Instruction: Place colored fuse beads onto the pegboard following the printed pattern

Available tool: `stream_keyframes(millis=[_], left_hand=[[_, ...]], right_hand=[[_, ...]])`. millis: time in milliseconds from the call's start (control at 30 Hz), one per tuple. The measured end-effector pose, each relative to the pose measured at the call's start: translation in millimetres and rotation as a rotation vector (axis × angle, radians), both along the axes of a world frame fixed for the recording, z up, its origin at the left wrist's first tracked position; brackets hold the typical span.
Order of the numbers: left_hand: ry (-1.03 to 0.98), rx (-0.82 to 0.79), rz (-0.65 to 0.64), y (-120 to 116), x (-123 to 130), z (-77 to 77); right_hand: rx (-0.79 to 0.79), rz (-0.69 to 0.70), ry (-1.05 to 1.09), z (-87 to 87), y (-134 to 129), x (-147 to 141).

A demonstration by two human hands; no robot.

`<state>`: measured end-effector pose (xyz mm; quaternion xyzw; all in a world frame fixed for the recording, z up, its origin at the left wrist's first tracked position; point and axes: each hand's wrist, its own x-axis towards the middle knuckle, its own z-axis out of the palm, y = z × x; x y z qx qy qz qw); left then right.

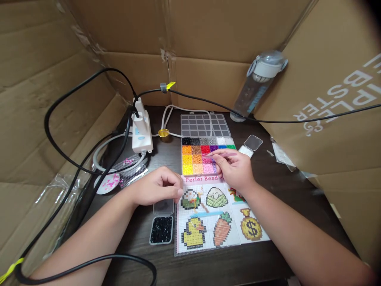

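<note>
My right hand (235,165) pinches a pair of slim pinkish tweezers (224,154), their tips over the red and pink cells of a bead box (187,159). That box is divided into many cells of small coloured beads. Curled closed, my left hand (162,186) rests at the left edge of the pattern sheet (208,222), and I see nothing in its fingers. The sheet reads "Perler Bead" and shows a duck, a carrot and a money bag, with a clear pegboard (176,238) showing along its edge. Below my left hand lies an open case of black beads (161,230).
Behind the bead box is its clear lid (205,125). A power strip (141,135) with black cables stands left, near a white dish (104,182) of pink beads. A small white-bead case (246,151) and a water bottle (254,87) are right. Cardboard walls (208,79) surround the table.
</note>
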<state>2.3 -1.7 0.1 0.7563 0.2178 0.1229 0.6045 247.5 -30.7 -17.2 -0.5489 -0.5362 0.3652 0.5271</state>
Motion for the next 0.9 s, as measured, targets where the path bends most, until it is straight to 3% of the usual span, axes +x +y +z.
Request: stream_keyframes(millis=[900], left_hand=[[-0.021,0.006,-0.025,2.9,2.5,1.9]], right_hand=[[-0.001,-0.019,0.024,4.4,0.9,2.5]])
